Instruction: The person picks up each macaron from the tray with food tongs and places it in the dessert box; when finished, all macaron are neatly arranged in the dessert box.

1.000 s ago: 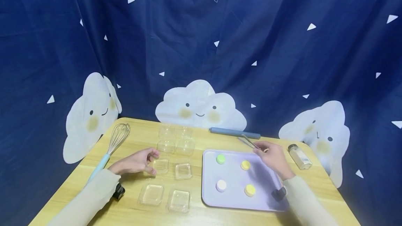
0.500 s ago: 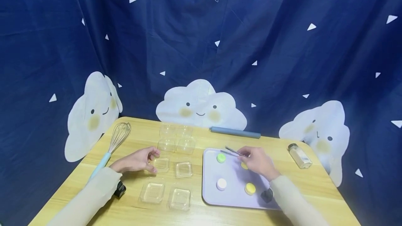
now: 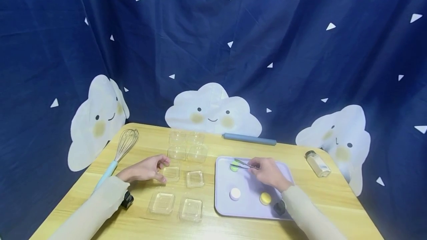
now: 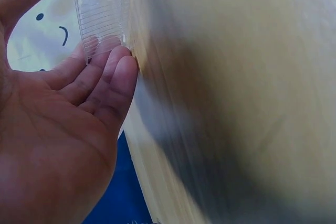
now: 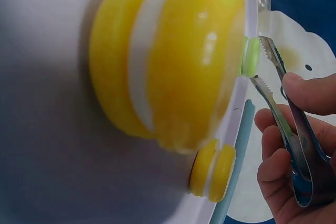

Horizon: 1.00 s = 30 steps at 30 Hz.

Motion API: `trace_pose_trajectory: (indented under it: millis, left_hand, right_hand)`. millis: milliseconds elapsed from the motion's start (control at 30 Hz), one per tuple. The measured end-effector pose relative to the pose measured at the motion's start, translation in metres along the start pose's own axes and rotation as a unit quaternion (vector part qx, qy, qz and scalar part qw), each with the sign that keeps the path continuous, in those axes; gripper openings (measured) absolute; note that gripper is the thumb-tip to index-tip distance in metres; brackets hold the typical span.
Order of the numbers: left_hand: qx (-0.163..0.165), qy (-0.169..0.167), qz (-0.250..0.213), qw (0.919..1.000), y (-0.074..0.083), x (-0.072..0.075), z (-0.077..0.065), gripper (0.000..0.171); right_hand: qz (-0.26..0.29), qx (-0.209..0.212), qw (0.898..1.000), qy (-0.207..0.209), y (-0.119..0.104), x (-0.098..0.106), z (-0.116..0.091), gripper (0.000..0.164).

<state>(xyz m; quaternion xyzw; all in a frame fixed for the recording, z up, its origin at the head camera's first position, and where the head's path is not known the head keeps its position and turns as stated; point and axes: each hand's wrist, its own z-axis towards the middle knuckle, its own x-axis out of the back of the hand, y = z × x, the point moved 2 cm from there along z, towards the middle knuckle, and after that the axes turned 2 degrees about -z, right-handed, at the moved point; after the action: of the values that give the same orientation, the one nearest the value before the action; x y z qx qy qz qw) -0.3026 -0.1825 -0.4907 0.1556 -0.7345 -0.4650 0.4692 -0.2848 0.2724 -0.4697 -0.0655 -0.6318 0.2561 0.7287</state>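
My left hand (image 3: 150,169) rests at the left end of a clear plastic box (image 3: 171,174), thumb on its near side and fingers on the far side. Up close, the fingertips touch its ribbed wall (image 4: 102,22). My right hand (image 3: 267,173) grips small metal tongs (image 3: 246,164) over a lilac tray (image 3: 247,210). Their toothed tips stand apart on either side of a green macaron (image 5: 251,56). A white macaron (image 3: 235,194) and a yellow macaron (image 3: 265,198) lie nearer me. Another yellow macaron (image 5: 212,170) is hidden by my right hand in the head view.
More clear boxes (image 3: 191,209) stand to the tray's left, with raised clear lids behind. A whisk (image 3: 115,158) lies at far left, a blue rolling pin (image 3: 249,139) at the back, a dark-capped jar (image 3: 317,163) at right. A dark blue curtain (image 3: 213,47) hangs behind the table.
My right hand has moved left and down across the tray with the tongs, bringing their tips to the green macaron. My left hand keeps its place at the box.
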Motion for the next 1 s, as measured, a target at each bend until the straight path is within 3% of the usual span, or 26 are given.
trace_pose_trajectory:
  millis: [267, 633, 1000]
  left_hand:
    - [0.004, 0.002, 0.005, 1.0000, 0.0056, 0.0006, -0.0038, 0.078]
    - [0.001, 0.000, 0.010, 0.9999, 0.0038, 0.0006, -0.0020, 0.080]
    - [0.003, -0.002, 0.018, 0.9998, 0.0086, -0.0001, -0.0018, 0.078]
  right_hand:
    - [-0.010, 0.017, 1.000, -0.014, -0.0023, -0.0009, -0.0002, 0.014]
    - [-0.101, 0.094, 0.990, -0.028, -0.0007, 0.0019, 0.0000, 0.019]
    - [-0.100, 0.089, 0.991, -0.016, -0.0029, 0.0008, 0.0008, 0.015]
